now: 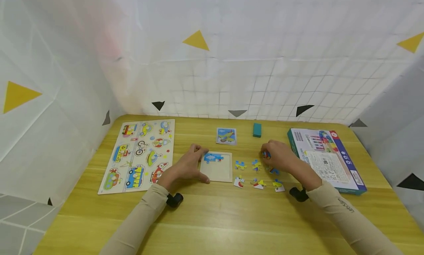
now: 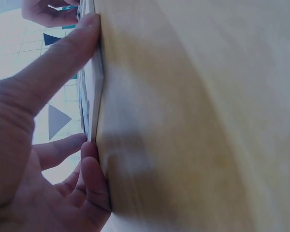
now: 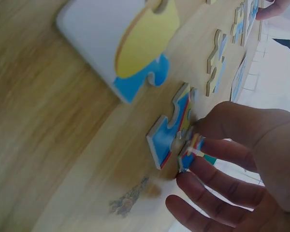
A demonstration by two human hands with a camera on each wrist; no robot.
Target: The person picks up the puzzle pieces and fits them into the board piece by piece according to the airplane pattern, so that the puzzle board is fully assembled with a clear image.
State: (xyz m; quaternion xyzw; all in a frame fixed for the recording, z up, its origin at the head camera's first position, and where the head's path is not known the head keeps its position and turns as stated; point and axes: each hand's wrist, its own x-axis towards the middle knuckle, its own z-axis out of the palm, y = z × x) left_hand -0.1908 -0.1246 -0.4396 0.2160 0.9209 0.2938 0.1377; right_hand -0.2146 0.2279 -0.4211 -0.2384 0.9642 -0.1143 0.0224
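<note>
In the head view my left hand (image 1: 186, 166) holds a small wooden puzzle tray (image 1: 216, 173) by its left side, thumb at the near edge and fingers at the far edge. Joined blue jigsaw pieces (image 1: 213, 158) lie along the tray's far side. To the right, my right hand (image 1: 281, 156) pinches a blue, red and yellow jigsaw piece (image 3: 189, 153) between thumb and fingers, just above the table. Close beside it in the right wrist view lies another blue piece (image 3: 168, 133) with a red stripe. Several loose pieces (image 1: 258, 183) sit in two rows between the hands.
Behind the tray lies a picture card (image 1: 226, 136) with a yellow plane, and a teal block (image 1: 257, 130) is to its right. A vehicle puzzle board (image 1: 140, 155) occupies the left side. On the right rests a flat printed box (image 1: 326, 166). White sheeting encloses the table's back.
</note>
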